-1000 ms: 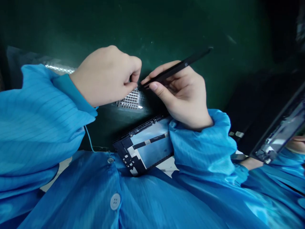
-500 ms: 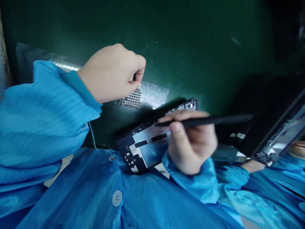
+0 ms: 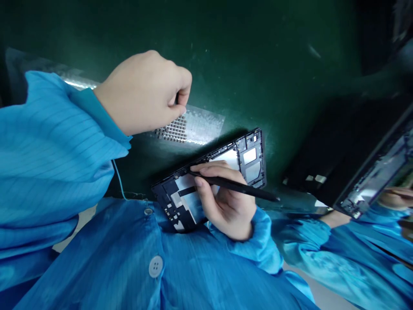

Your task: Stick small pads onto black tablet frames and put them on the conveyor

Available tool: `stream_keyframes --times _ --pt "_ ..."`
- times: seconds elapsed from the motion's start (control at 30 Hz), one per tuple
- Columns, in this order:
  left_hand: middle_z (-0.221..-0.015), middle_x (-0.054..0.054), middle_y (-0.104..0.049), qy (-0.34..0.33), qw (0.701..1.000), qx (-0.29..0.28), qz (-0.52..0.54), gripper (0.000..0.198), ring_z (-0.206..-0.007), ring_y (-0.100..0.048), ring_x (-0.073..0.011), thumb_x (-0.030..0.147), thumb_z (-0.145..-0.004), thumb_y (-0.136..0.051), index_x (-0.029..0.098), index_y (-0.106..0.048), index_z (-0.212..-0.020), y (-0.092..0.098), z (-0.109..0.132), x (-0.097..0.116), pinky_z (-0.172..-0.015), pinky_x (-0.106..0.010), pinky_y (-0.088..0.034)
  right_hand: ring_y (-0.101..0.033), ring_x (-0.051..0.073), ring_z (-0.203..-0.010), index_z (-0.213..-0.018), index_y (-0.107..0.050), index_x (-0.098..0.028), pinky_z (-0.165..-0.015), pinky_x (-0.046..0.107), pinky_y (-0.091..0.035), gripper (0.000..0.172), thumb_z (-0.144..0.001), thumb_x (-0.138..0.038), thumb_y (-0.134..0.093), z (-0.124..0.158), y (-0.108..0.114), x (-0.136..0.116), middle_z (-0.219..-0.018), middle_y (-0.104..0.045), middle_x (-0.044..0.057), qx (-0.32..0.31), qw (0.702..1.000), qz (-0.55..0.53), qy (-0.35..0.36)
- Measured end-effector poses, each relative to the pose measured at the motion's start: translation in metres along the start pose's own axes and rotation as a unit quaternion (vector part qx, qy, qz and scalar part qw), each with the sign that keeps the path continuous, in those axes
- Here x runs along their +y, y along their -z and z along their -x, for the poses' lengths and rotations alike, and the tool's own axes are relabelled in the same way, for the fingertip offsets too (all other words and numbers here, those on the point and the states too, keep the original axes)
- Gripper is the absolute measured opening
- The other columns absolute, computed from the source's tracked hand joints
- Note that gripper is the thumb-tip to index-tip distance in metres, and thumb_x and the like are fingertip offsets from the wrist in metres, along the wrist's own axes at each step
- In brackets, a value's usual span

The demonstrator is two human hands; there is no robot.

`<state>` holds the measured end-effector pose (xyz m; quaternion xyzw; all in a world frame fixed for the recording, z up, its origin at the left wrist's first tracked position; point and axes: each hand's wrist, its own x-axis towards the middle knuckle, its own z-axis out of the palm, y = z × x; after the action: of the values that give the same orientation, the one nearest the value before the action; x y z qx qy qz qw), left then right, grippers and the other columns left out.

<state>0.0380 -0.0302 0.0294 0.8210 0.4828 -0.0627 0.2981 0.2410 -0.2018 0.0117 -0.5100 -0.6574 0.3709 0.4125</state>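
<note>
The right hand (image 3: 226, 202) holds a slim black tool (image 3: 245, 187) in a narrow pen grip; the tool's working tip is hard to make out among the fingertips, and its shaft slants from far left to near right. Beneath lies the open device frame (image 3: 169, 189), close against the person's blue garment (image 3: 129, 249), its long axis running from near left to far right; the hand covers its middle. Small white parts sit in its left end. Farther left, the left hand (image 3: 145, 94) is closed to a narrow pinch at a clear sheet (image 3: 206, 122); what lies between its fingertips is hidden. The sheet, on the green table (image 3: 241, 64), bears a grid of small pieces (image 3: 174, 130), partly covered by that hand. At right, a second device (image 3: 380, 168), cut off by the view's edge, has a co-worker's hand (image 3: 337, 218) beside its near corner.
</note>
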Motion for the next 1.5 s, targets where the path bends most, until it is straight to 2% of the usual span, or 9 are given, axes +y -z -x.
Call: stream_keyframes --times 0.2,0.3,0.43,0.8,0.93,1.07,1.17,1.33,1.5 --pt "-0.090 -0.004 -0.079 -0.027 1.000 0.004 -0.003 0.037 -0.087 -0.070 -0.0210 0.033 -0.105 -0.049 0.017 -0.080 -0.118 -0.002 0.000 -0.004 -0.103 -0.039 -0.057 -0.084 0.025 -0.105 -0.115 -0.078 -0.029 -0.102 0.045 -0.071 0.013 -0.103 -0.031 -0.082 -0.074 0.021 0.023 -0.111 -0.086 0.003 -0.050 0.998 0.023 -0.024" --pt "-0.094 -0.004 -0.079 -0.039 0.999 0.002 0.002 0.038 -0.093 -0.072 -0.0208 0.032 -0.105 -0.048 0.016 -0.079 -0.119 -0.001 0.001 -0.005 -0.103 -0.036 -0.055 -0.084 0.026 -0.105 -0.111 -0.078 -0.030 -0.102 0.047 -0.073 0.020 -0.101 -0.047 -0.084 -0.098 0.020 0.042 -0.109 -0.086 0.002 -0.099 0.994 0.003 -0.052" --pt "-0.099 -0.005 -0.080 -0.045 0.999 -0.002 0.005 0.040 -0.098 -0.072 -0.0199 0.032 -0.106 -0.045 0.013 -0.077 -0.119 0.000 0.003 -0.004 -0.104 -0.033 -0.054 -0.084 0.027 -0.108 -0.113 -0.077 -0.031 -0.102 0.047 -0.074 0.026 -0.101 -0.053 -0.083 -0.100 0.015 0.047 -0.112 -0.086 0.003 -0.080 0.995 -0.016 -0.050" --pt "-0.101 -0.006 -0.080 -0.032 0.999 -0.004 0.001 0.036 -0.102 -0.075 -0.0235 0.030 -0.104 -0.050 0.013 -0.078 -0.117 0.001 0.000 -0.003 -0.112 -0.041 -0.056 -0.083 0.026 -0.105 -0.105 -0.077 -0.030 -0.104 0.044 -0.073 0.027 -0.098 -0.054 -0.086 -0.106 0.014 0.044 -0.109 -0.085 0.004 -0.090 0.993 -0.022 -0.068" --pt "-0.097 -0.006 -0.079 -0.047 0.999 0.000 0.020 0.036 -0.105 -0.075 -0.0228 0.030 -0.103 -0.048 0.011 -0.077 -0.114 0.000 0.000 -0.004 -0.118 -0.044 -0.054 -0.083 0.022 -0.097 -0.110 -0.076 -0.029 -0.095 0.042 -0.072 0.027 -0.100 -0.052 -0.084 -0.092 0.021 0.039 -0.106 -0.083 0.001 -0.050 0.993 -0.051 -0.091" --pt "-0.086 -0.003 -0.075 -0.040 0.998 0.014 0.036 0.037 -0.100 -0.076 -0.0224 0.036 -0.100 -0.050 0.011 -0.077 -0.108 -0.003 0.000 -0.007 -0.115 -0.047 -0.056 -0.077 0.017 -0.082 -0.110 -0.080 -0.029 -0.076 0.032 -0.066 0.008 -0.105 -0.036 -0.081 -0.049 0.027 0.032 -0.095 -0.080 -0.002 0.148 0.985 -0.074 -0.058" --pt "-0.083 -0.002 -0.073 -0.052 0.997 0.027 0.040 0.040 -0.094 -0.073 -0.0206 0.042 -0.101 -0.049 0.013 -0.076 -0.104 -0.005 0.001 -0.008 -0.111 -0.048 -0.057 -0.080 0.019 -0.084 -0.108 -0.081 -0.028 -0.078 0.034 -0.067 0.007 -0.102 -0.027 -0.083 -0.019 0.025 0.034 -0.095 -0.080 0.000 0.235 0.970 -0.037 -0.048" --pt "-0.085 -0.003 -0.073 -0.050 0.998 0.017 0.034 0.044 -0.092 -0.065 -0.0144 0.047 -0.104 -0.049 0.012 -0.076 -0.108 -0.002 0.002 -0.008 -0.109 -0.040 -0.054 -0.084 0.022 -0.095 -0.119 -0.078 -0.029 -0.085 0.039 -0.069 0.015 -0.105 -0.024 -0.078 -0.004 0.021 0.046 -0.105 -0.083 0.003 0.206 0.978 0.003 -0.037" --pt "-0.089 -0.001 -0.072 -0.040 0.998 0.016 0.037 0.034 -0.091 -0.063 -0.0131 0.042 -0.103 -0.056 0.014 -0.075 -0.107 -0.002 0.001 -0.010 -0.106 -0.032 -0.051 -0.083 0.020 -0.093 -0.120 -0.078 -0.029 -0.083 0.038 -0.067 0.017 -0.105 -0.023 -0.077 -0.002 0.025 0.042 -0.106 -0.084 0.002 0.185 0.981 0.035 -0.045"
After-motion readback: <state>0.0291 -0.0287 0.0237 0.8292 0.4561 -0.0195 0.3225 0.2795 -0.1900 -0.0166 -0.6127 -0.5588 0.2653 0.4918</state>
